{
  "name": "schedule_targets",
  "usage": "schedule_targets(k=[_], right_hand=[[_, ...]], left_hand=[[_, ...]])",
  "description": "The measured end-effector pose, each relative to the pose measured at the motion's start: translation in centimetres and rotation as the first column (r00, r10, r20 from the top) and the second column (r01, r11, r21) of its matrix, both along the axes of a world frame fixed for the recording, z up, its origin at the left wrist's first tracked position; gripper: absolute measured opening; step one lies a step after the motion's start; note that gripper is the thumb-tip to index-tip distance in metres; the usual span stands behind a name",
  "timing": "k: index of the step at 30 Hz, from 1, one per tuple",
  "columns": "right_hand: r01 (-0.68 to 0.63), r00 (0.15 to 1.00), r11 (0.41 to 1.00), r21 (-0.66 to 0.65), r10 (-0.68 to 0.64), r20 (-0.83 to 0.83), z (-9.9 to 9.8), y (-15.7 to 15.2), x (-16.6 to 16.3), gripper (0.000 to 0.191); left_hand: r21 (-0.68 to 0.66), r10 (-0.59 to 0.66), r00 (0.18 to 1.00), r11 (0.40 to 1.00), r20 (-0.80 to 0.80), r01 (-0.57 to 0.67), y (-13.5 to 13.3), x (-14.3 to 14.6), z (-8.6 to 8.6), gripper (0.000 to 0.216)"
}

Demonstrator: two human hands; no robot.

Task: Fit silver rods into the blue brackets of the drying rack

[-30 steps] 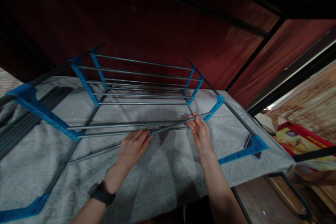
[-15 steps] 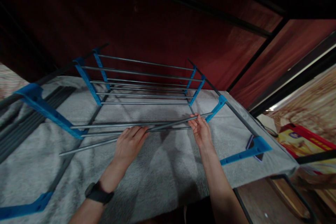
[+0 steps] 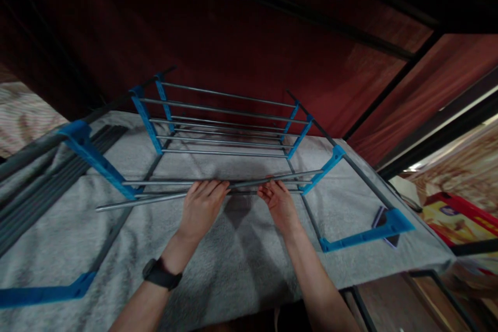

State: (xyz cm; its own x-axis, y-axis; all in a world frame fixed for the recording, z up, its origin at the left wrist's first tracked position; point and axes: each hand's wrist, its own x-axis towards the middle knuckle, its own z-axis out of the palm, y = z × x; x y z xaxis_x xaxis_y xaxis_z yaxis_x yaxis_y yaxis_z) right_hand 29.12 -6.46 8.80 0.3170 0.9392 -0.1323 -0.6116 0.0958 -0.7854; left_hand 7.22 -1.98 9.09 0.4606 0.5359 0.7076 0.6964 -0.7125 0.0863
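A rack of grey metal rods and blue plastic side brackets (image 3: pixel 93 158) lies on a grey fleece cover (image 3: pixel 233 264). One loose grey rod (image 3: pixel 155 198) runs slanted across the near tier, its left end free and its right end by a blue bracket (image 3: pixel 324 168). My left hand (image 3: pixel 202 207), with a black watch on the wrist, has its fingers curled over this rod near its middle. My right hand (image 3: pixel 278 202) grips the same rod a little to the right. The far tier (image 3: pixel 225 124) holds several rods fixed between brackets.
A dark red wall stands behind the rack. A bundle of dark rods (image 3: pixel 27 192) lies at the left on the cover. A blue bracket (image 3: pixel 365 231) sticks out at the right edge. A red and yellow box (image 3: pixel 455 218) sits lower right, beyond the cover's edge.
My right hand has slid left along the loose rod, nearer my left hand. The rod's left end has risen and it lies flatter, closer to the fixed rods.
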Motion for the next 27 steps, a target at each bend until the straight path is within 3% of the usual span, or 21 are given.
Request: schedule_targets(k=[7, 13, 21, 27], right_hand=[[-0.097, 0.994, 0.995, -0.027, 0.098, 0.050, -0.4, 0.1, -4.0, 0.031], [-0.052, 0.998, 0.999, 0.014, 0.051, 0.021, -0.2, 1.0, -7.2, 0.031], [0.031, 0.999, 0.998, 0.052, -0.033, 0.028, -0.1, 1.5, -6.0, 0.021], [0.008, 1.000, 0.998, 0.057, -0.007, -0.010, 0.7, 1.5, -6.2, 0.021]], left_hand=[[-0.021, 0.004, 1.000, 1.000, 0.020, -0.003, -0.6, 0.2, -0.2, 0.014], [-0.045, 0.045, 0.999, 0.998, 0.017, -0.044, -0.5, -0.9, -0.1, 0.018], [-0.050, 0.149, 0.987, 0.988, 0.062, -0.146, 0.2, -3.8, 1.1, 0.022], [-0.063, 0.062, 0.998, 0.996, 0.013, -0.061, 0.9, -5.1, 1.3, 0.021]])
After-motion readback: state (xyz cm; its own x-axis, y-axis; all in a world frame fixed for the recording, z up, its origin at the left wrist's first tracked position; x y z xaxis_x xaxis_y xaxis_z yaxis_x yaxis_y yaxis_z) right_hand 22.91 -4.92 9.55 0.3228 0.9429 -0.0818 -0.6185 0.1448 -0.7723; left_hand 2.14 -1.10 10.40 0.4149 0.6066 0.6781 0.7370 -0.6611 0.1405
